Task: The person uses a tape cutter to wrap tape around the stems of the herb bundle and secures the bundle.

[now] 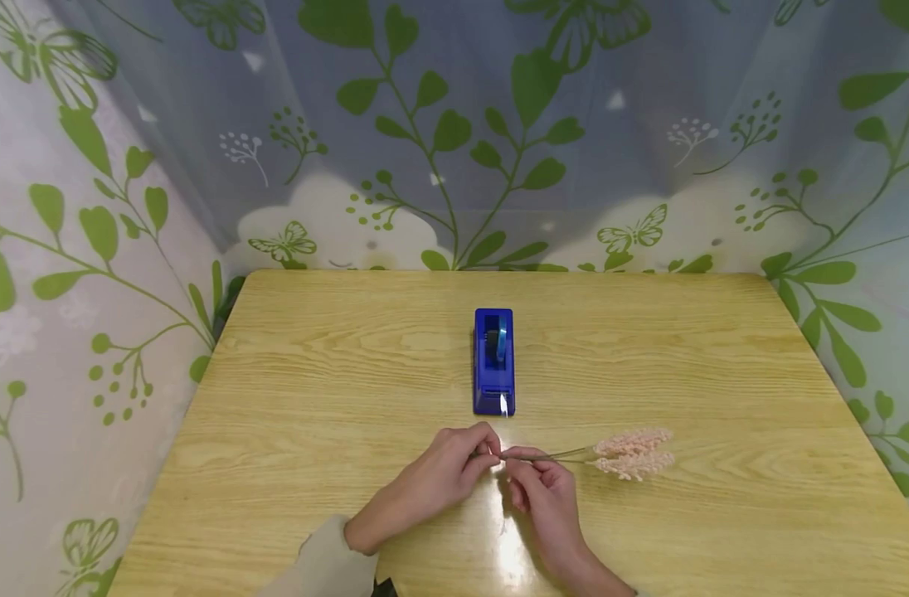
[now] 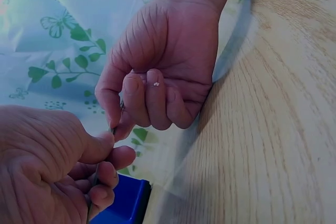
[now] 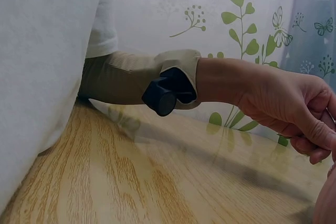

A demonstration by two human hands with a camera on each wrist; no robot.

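Two pale pink flower sprigs lie out to the right of my hands, their thin dark stems running back leftward. My left hand pinches the stems near their lower end between thumb and fingers. Close beside it, my right hand pinches the stems with thumb and index finger. In the left wrist view, the right hand shows its palm with the other fingers curled, and the stem passes down through the left hand. A blue tape dispenser stands just beyond both hands.
The wooden table reaches back to a curtain printed with green leaves and butterflies, which also lines both sides. A dark device is worn at the left sleeve cuff. Light glares off the table below the hands.
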